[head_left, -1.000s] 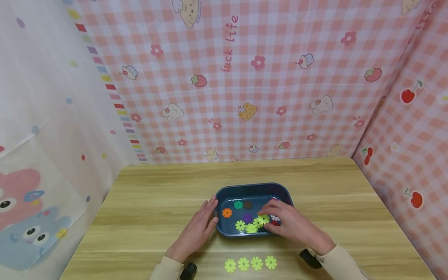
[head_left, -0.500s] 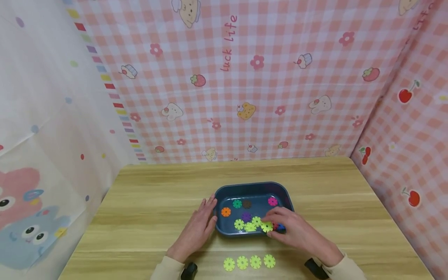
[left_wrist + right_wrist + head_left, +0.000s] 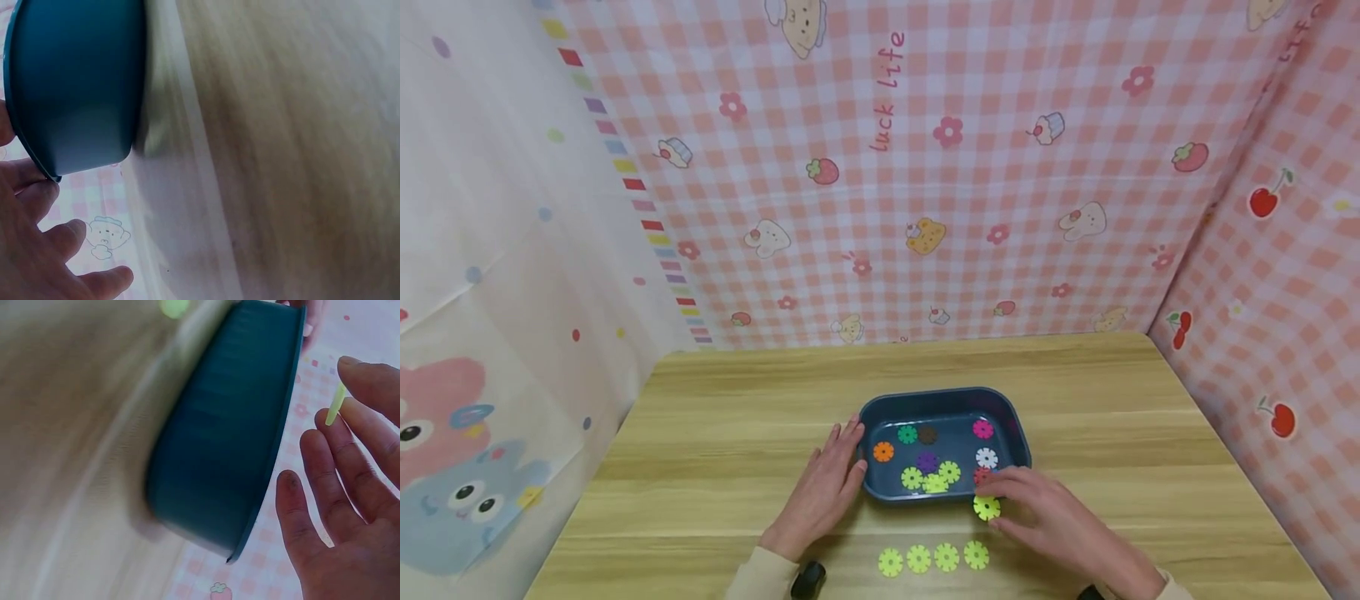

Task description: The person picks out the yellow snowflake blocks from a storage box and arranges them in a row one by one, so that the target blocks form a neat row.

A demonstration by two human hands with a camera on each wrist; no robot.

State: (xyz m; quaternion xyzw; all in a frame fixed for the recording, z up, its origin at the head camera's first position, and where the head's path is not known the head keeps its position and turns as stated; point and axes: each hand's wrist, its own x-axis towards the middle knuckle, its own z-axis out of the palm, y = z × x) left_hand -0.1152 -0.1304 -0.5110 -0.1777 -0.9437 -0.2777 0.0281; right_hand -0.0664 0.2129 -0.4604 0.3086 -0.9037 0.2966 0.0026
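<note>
My right hand [image 3: 1048, 517] pinches a yellow-green snowflake disc [image 3: 987, 507] between thumb and finger, over the front right rim of a dark blue tray [image 3: 887, 408]. Edge-on, that disc [image 3: 336, 405] shows in the right wrist view. My left hand [image 3: 820, 490] rests its fairly straight fingers against the tray's left rim; in the left wrist view its fingers [image 3: 65, 237] touch and spread beside the tray wall [image 3: 81, 87]. Inside the tray lie several discs: yellow-green [image 3: 912, 477], orange [image 3: 883, 452], green [image 3: 907, 434], brown, purple, pink [image 3: 982, 428], white [image 3: 987, 457] and a partly covered red one.
On the wooden table [image 3: 737, 433], a row of several yellow-green discs [image 3: 918, 559] lies in front of the tray. A pink checked cloth [image 3: 925, 192] hangs behind the table, with more patterned cloth at both sides.
My right hand has lifted a yellow-green disc out of the tray and carried it toward the front right, uncovering the pink and white discs. The left hand stays at the rim.
</note>
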